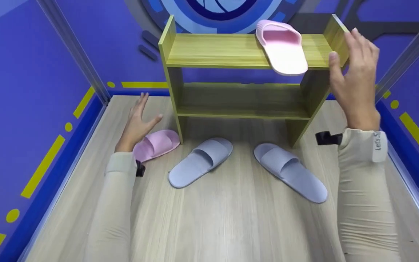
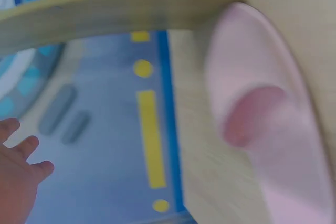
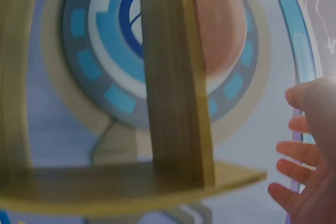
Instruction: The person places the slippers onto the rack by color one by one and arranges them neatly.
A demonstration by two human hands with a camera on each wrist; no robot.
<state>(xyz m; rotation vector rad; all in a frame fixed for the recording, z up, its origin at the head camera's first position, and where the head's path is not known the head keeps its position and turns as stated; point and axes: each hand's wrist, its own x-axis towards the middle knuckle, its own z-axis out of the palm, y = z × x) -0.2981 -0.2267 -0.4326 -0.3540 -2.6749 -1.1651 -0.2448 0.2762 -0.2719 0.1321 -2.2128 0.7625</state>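
My right hand [image 1: 356, 72] is raised beside the right end of the wooden shelf rack [image 1: 216, 51], fingers spread and holding nothing. A pink slipper [image 1: 286, 47] lies on the top board, its heel jutting over the front edge; the right wrist view shows it blurred. Lower on the left, my left hand [image 1: 135, 125] hovers over another pink slipper [image 1: 158, 143], thumb apart from extended fingers. That slipper rests on the floor against the rack's left side panel. In the left wrist view, my left fingertips [image 2: 31, 145] touch nothing.
Two grey-blue slippers lie on the wooden floor before the rack: one at left [image 1: 200, 163], toe towards the rack, and one at right [image 1: 289, 171], angled outward. Blue printed walls [image 1: 31, 102] with metal corner posts enclose the floor on three sides.
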